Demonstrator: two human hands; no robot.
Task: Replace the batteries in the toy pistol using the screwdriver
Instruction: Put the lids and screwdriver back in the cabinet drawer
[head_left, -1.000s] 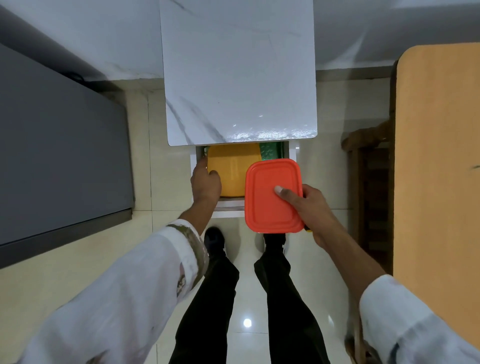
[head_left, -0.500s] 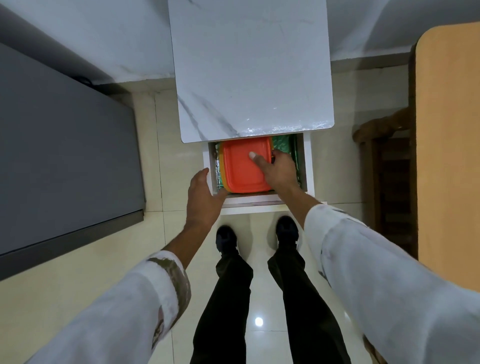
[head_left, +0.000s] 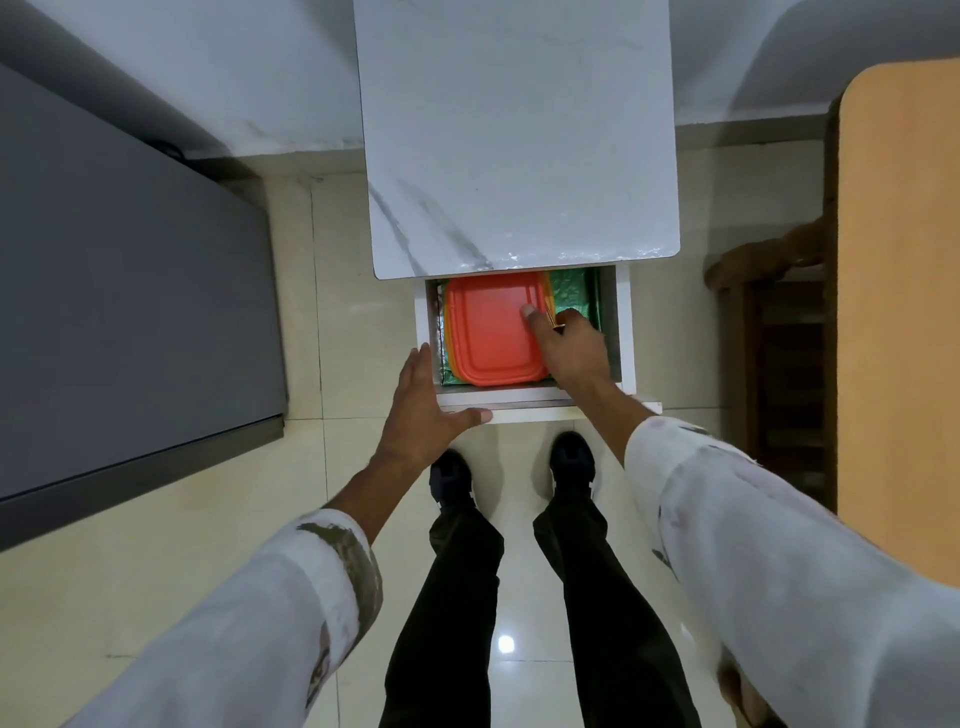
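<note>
Seen from above, an open drawer (head_left: 626, 332) juts from under a marble table (head_left: 519, 130) at 12 o'clock. An orange lid (head_left: 488, 332) lies inside, toward the drawer's 9 o'clock side, with green lining (head_left: 571, 291) showing at 3 o'clock. The right hand (head_left: 571, 348) rests its thumb on the lid's 3 o'clock edge, its fingers curled and pinching a thin yellow-brown stick (head_left: 551, 318); whether this is the screwdriver cannot be told. The left hand (head_left: 421, 410), spread flat, touches the drawer's 7 o'clock corner.

Glossy cream tile floor (head_left: 156, 545); marble-top table (head_left: 519, 156); grey cabinet (head_left: 119, 312).
</note>
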